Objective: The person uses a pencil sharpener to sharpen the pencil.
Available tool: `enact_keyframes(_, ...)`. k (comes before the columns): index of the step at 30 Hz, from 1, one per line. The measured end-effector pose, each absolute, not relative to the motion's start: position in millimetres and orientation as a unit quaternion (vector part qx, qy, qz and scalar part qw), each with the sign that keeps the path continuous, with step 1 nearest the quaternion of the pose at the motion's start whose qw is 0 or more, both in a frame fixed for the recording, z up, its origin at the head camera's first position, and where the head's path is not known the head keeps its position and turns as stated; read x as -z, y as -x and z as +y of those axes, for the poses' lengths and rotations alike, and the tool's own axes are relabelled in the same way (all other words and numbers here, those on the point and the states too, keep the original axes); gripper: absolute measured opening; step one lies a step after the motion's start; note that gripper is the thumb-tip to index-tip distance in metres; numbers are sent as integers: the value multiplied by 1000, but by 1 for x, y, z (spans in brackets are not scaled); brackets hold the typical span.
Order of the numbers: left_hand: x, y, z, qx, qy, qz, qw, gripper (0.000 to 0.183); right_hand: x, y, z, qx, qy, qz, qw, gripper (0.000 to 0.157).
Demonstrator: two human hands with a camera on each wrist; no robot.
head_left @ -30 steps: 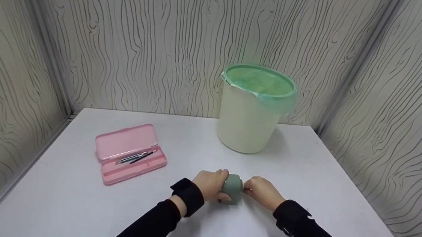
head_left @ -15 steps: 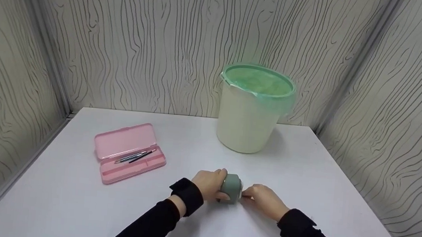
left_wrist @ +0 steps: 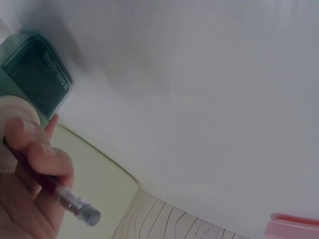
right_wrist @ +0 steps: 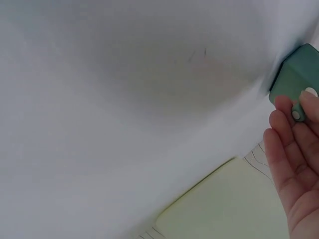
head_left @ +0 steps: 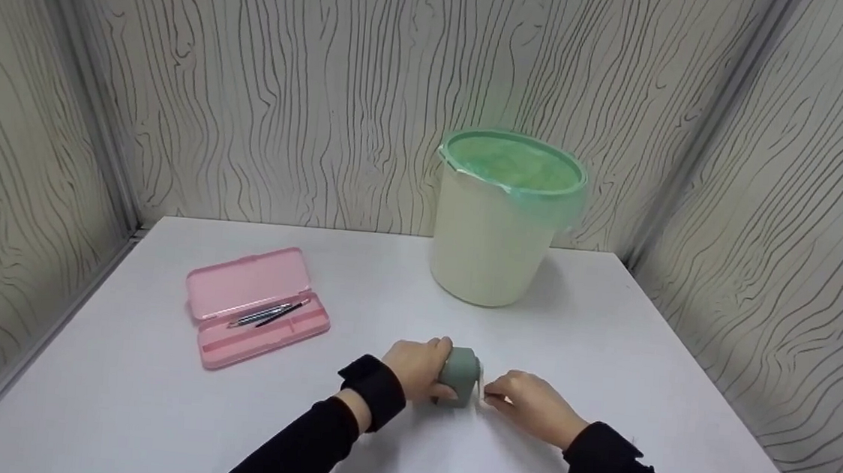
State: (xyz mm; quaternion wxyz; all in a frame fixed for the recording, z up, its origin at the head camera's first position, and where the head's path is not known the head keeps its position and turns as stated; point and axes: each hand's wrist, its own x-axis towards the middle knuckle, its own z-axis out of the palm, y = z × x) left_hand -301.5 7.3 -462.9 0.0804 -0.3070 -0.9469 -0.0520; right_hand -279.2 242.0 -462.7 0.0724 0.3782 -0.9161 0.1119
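A green crank pencil sharpener (head_left: 459, 375) rests on the white table in front of the person. My left hand (head_left: 417, 369) is at its left side. In the left wrist view, its curled fingers hold a dark red pencil (left_wrist: 42, 177) whose tip end meets the sharpener's pale round front. The pencil's eraser (left_wrist: 89, 215) points away from the sharpener, and another fingertip touches the green body. On the opposite side my right hand (head_left: 531, 405) pinches the small green crank knob (right_wrist: 298, 113) between thumb and finger. The pencil's point is hidden.
A pink pencil case (head_left: 266, 341) lies open at the left with a few pens or pencils (head_left: 265, 314) in it. A pale bin (head_left: 492, 249) with a green rim and liner stands at the back right. Patterned walls (head_left: 312, 92) enclose the table.
My right hand has moved toward the person and slightly right, with the crank turning along. The left hand and sharpener stay nearly in place.
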Motion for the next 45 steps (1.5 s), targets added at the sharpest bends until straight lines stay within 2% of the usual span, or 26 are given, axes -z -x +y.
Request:
enact_keyframes(20, 461, 306, 6, 50, 307, -949, 48, 56, 439, 274, 245, -126, -387, -908, 95, 11)
enact_keyframes(26, 462, 307, 5, 43, 317, -945, 70, 56, 427, 284, 243, -130, -379, -908, 125, 8)
enact_keyframes(32, 465, 308, 8, 45, 319, -945, 62, 57, 420, 297, 241, -126, -366, -913, 130, 9)
enact_keyframes(45, 463, 304, 7, 24, 320, -943, 90, 59, 428, 324, 230, -94, -360, -917, 145, 8)
